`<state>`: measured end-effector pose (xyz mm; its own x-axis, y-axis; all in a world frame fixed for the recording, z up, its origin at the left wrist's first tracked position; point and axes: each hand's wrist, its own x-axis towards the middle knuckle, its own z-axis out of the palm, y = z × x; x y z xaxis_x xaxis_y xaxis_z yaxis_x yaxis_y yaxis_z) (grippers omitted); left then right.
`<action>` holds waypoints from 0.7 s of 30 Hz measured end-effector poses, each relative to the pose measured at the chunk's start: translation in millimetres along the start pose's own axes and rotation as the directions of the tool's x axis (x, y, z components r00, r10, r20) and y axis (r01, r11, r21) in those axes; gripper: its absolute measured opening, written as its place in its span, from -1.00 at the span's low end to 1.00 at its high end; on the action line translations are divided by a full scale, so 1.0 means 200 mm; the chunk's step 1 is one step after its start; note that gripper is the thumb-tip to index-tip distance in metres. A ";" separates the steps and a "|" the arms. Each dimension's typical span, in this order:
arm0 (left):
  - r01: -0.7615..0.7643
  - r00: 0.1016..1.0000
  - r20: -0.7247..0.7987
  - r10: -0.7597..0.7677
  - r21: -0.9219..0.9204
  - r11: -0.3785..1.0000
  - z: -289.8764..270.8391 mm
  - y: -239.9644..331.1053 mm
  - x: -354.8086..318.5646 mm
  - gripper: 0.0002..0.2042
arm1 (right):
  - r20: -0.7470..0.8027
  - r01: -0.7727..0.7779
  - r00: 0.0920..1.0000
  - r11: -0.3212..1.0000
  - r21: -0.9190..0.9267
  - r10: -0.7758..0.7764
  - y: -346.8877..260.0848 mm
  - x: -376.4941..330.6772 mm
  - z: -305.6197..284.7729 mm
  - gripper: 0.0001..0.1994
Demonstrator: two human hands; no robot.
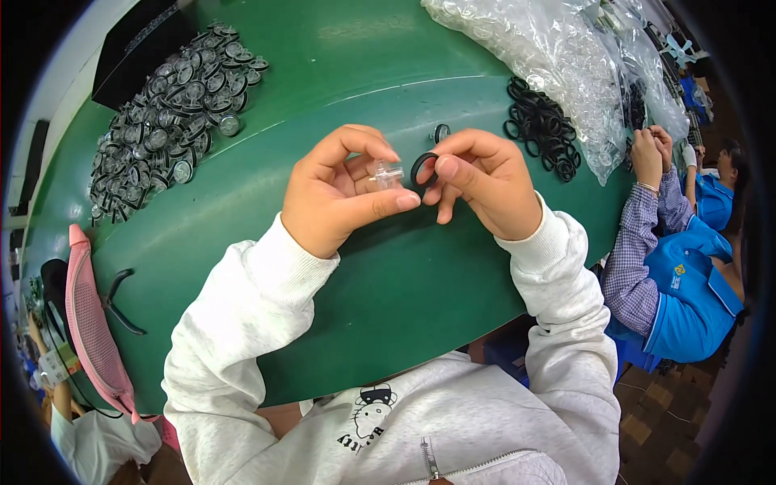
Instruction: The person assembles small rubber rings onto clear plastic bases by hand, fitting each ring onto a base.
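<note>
Between the thumb and fingers of my left hand [343,186] is a small clear plastic part [386,175] with a stem. My right hand [485,182] pinches a black rubber ring [415,171] by its edge. The ring is held close to the right of the clear part, tilted on edge; whether they touch I cannot tell. Just beyond my right fingers, a clear part with a black ring around it [441,132] lies on the green table [388,283].
A heap of ringed clear parts [174,113] covers the far left, beside a black box [133,56]. Loose black rings [543,128] and a large clear plastic bag [558,65] of clear parts lie far right. Pliers [120,303] and a pink pouch [93,319] sit left. A co-worker [679,283] sits right.
</note>
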<state>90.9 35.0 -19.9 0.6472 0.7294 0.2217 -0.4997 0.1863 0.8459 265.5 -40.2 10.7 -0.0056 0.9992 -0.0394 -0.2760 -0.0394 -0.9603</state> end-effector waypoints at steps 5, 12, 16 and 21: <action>0.121 0.992 0.037 -0.122 0.035 0.992 -0.02 0.03 -0.01 -0.66 | -0.009 0.009 1.000 1.000 -0.011 -0.010 -0.02 -0.01 0.00 -0.82; 0.236 0.961 -0.111 -0.252 -0.141 0.962 0.05 0.10 0.01 -0.69 | -0.043 0.084 0.996 0.996 0.016 -0.083 -0.01 -0.01 -0.02 -0.82; 0.162 0.977 -0.122 -0.176 -0.116 0.980 0.06 0.08 0.00 -0.70 | 0.013 0.139 0.990 0.990 0.032 -0.139 -0.02 -0.01 -0.04 -0.83; 0.039 0.999 -0.001 -0.039 0.032 0.999 0.01 0.04 -0.02 -0.64 | 0.038 0.169 0.985 0.985 0.045 -0.170 -0.01 -0.01 -0.03 -0.85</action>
<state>85.3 32.6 -13.3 0.6659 0.7219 0.1884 -0.4556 0.1934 0.8689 272.0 -41.6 11.0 0.0048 0.9908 0.1354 -0.3160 0.1300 -0.9398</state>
